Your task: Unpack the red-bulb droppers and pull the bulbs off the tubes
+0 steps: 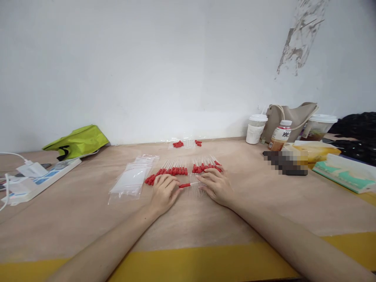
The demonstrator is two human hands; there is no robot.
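Note:
Two rows of clear droppers with red rubber bulbs lie on the table, a left row (169, 171) and a right row (206, 166). My left hand (163, 192) rests palm down below the left row, fingers curled, its fingertips touching a single dropper (188, 185) that lies sideways between my hands. My right hand (215, 185) lies flat with fingers spread over the near ends of the right row and over a clear bag.
A stack of clear plastic bags (132, 178) lies left of my hands. More red-bulbed droppers (178, 144) sit by the wall. A power strip (35, 180) and green bag (76, 141) lie left; cups, a bottle (279, 135), beige bag and tissue pack (343, 172) right.

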